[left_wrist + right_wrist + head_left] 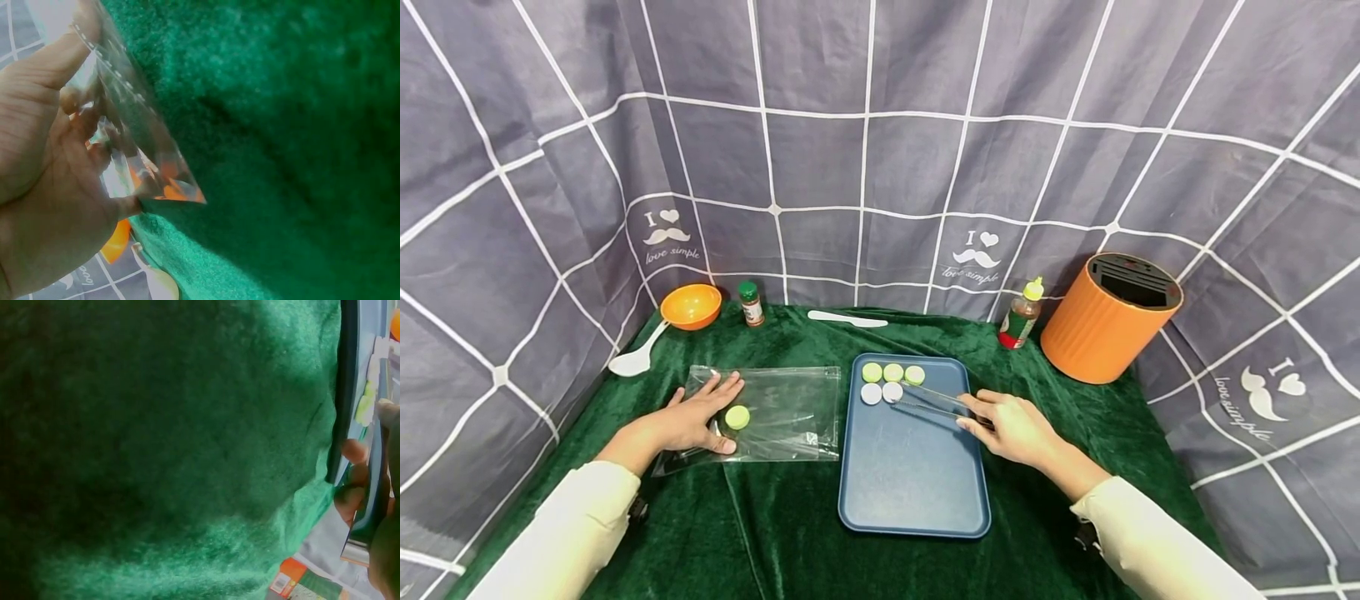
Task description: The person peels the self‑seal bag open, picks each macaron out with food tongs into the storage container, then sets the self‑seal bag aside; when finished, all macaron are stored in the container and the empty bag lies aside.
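My left hand [696,417] lies with spread fingers on a clear plastic bag [790,400]. A light green round piece [737,417] sits on or in the bag between thumb and forefinger; I cannot tell which. In the left wrist view the bag's corner [169,178] sticks out past the hand. My right hand [1011,423] grips metal tongs [936,410] over the blue tray [913,492]. The tongs' arms stand apart, their tips around or beside a white round piece [892,392]. Another white piece [871,393] lies left of it, with three green pieces [892,372] in a row behind.
Behind the bag are an orange ladle [691,307] with a white handle, a green-capped spice jar [750,304] and a white plastic knife [847,319]. At the right stand a yellow-topped squeeze bottle [1021,315] and an orange knife block [1105,325]. Green cloth [790,517] covers the table.
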Available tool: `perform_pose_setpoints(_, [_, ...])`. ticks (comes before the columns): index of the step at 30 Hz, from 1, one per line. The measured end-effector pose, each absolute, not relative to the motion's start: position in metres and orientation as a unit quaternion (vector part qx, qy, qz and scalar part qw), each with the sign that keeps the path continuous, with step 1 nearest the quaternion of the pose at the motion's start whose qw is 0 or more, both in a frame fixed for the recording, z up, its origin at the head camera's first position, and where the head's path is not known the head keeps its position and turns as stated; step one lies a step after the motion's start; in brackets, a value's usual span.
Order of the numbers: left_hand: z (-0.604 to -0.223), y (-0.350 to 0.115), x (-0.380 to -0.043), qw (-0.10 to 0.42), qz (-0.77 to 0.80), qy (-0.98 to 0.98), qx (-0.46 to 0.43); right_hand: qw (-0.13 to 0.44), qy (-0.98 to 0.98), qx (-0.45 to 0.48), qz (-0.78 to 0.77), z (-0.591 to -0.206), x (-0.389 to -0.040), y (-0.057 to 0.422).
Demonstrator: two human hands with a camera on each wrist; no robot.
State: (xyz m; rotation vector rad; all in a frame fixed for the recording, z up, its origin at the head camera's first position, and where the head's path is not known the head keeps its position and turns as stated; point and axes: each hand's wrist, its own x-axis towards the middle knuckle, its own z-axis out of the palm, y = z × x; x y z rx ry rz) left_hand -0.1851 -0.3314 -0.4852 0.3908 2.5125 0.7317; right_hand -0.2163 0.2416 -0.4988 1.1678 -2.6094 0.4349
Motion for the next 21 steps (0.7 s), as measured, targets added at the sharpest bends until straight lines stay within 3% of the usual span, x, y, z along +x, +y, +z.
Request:
perform_pose_setpoints(13, [-0.487,-0.332,-0.185,0.246,0.263,0.922,0.141,0.127,-0.882,0.439,0.117,-0.480,-0.230,0.193])
perform_pose_setpoints(21, [-0.488,-0.332,-0.185,0.244,0.267,0.922,0.138,0.100,-0.872,0.472,0.088,-0.477,-0.230,0.151])
